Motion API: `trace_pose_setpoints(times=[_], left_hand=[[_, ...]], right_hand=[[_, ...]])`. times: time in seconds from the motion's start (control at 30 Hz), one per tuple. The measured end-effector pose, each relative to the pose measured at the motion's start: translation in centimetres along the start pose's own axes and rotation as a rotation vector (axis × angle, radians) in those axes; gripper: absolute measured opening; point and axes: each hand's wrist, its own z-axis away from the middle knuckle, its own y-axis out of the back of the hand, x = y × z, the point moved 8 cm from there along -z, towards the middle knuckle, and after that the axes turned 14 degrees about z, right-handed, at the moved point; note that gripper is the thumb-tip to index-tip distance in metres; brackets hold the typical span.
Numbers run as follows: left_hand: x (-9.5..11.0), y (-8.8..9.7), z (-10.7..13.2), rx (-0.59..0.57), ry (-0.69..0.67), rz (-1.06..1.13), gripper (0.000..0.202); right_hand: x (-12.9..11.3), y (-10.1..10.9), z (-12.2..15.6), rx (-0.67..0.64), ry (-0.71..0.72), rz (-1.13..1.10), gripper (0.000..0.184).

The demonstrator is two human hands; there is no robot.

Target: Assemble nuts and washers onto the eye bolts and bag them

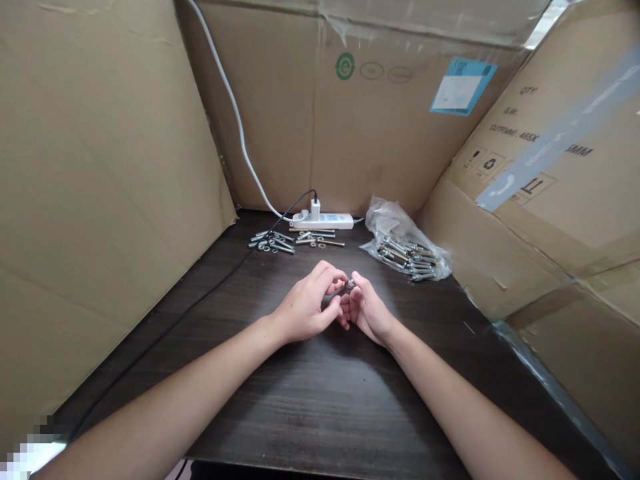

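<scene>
My left hand (314, 301) is curled above the dark table, its thumb and fingers closed around the near part of a small metal bolt (349, 285). My right hand (369, 308) meets it from the other side, thumb and fingers pinching the bolt's shiny end. Much of the bolt is hidden by the fingers, so its full shape does not show. Beyond the hands lie several loose bolts (283, 245) with nuts and washers. A clear plastic bag (395, 223) of expansion bolts (407, 257) rests to the right.
A white power strip (340, 221) with a plugged-in charger (315, 210) stands at the back. From it a black cable (200, 297) runs to the lower left across the table (280, 413). Cardboard boxes (270, 100) wall in the left, back and right.
</scene>
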Motion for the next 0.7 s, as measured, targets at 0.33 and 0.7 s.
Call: trace_pose_setpoints(times=[0.33, 0.7], left_hand=[[0.31, -0.42, -0.07, -0.077, -0.015, -0.007, 0.01], [0.31, 0.33, 0.05, 0.043, -0.046, 0.006, 0.011]], right_hand=[[-0.09, -0.03, 0.07, 0.01, 0.11, 0.169, 0.041], [-0.39, -0.29, 0.19, 0.004, 0.112, 0.201, 0.039]])
